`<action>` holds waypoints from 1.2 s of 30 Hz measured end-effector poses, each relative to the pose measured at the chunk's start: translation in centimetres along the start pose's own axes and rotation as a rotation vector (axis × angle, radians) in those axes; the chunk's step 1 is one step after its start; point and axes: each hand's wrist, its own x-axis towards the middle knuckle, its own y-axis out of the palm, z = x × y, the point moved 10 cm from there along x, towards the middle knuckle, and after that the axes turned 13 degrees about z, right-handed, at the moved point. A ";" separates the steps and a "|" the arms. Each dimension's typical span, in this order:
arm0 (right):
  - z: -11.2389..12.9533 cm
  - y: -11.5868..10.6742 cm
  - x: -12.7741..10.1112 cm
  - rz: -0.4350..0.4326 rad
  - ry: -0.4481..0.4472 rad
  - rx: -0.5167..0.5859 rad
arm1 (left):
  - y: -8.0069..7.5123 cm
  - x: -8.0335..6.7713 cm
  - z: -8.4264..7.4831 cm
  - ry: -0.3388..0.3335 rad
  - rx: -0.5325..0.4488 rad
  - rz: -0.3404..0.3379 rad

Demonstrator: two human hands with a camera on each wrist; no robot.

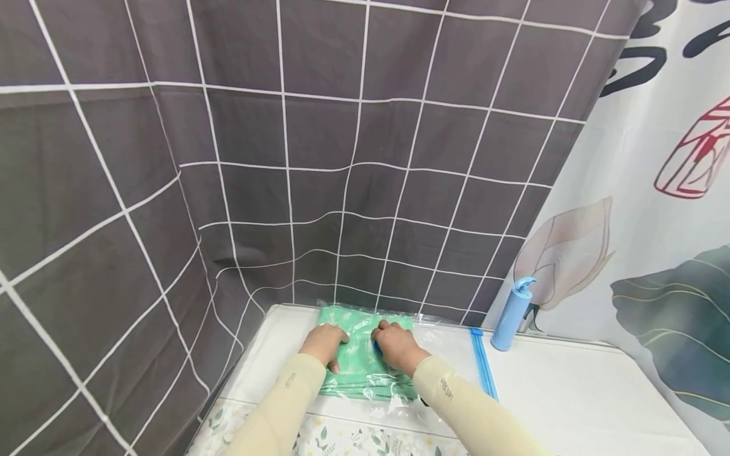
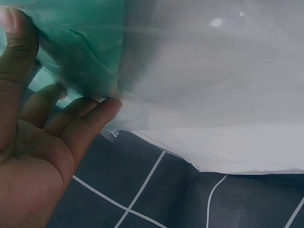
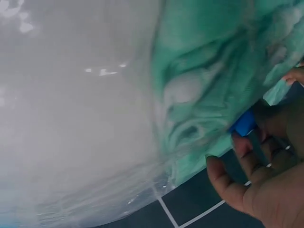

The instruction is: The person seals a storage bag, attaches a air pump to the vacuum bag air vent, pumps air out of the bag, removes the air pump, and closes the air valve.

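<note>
A clear plastic storage bag (image 1: 450, 354) lies flat, with folded green fabric (image 1: 359, 358) inside it. My left hand (image 1: 326, 345) rests on the fabric end of the bag, thumb spread. In the left wrist view, its fingers (image 2: 90, 118) touch the plastic with a loose bend. On the other side of the fabric, my right hand (image 1: 397, 345) pinches a small blue cap (image 3: 244, 123) on the bag between thumb and fingers. The hand hides most of this cap in the head view. Creases run through the fabric beside it.
A blue zip strip (image 1: 483, 364) closes the bag's right end. Farther right, a light blue hand pump (image 1: 511, 316) stands upright near the back edge of the white table (image 1: 576, 386). A dark grid curtain (image 1: 319, 190) hangs behind and at the left.
</note>
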 end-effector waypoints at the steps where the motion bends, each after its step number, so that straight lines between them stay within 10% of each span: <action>1: 0.3 -0.5 -0.4 0.004 -0.012 0.012 | 0.1 0.2 0.1 0.003 0.003 -0.003; 6: 0.0 0.0 -0.1 -0.030 -0.070 0.023 | 0.3 0.4 0.3 0.017 0.016 -0.024; 15: -3.4 3.5 1.5 -0.020 0.214 0.049 | -1.6 -3.1 -2.3 0.015 -0.059 -0.006; 27: -5.7 6.7 4.9 -0.009 0.060 0.070 | -2.6 -2.9 -2.6 0.021 -0.022 -0.024; 36: -5.2 -2.8 -3.3 -0.155 0.003 0.242 | -5.4 -6.5 -4.8 0.007 -0.066 -0.026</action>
